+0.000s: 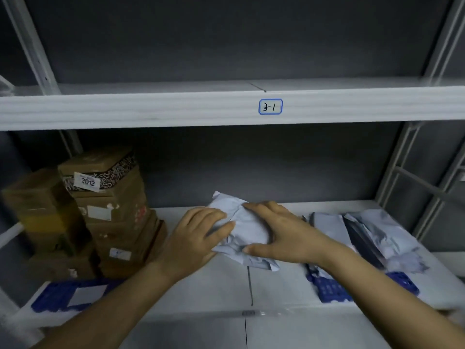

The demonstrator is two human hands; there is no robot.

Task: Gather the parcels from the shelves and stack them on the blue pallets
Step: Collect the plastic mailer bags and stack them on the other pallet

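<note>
A crumpled pale grey mailer parcel lies on the white lower shelf, near its middle. My left hand grips its left side, thumb on top. My right hand holds its right side, fingers over the top and thumb at the near edge. Brown cardboard parcels stand stacked at the shelf's left. More grey mailer parcels lie at the right. No blue pallet is in view.
Blue perforated pieces lie on the shelf at the front left and front right. The upper shelf beam carries a label reading 3-1. Grey metal uprights frame the right side.
</note>
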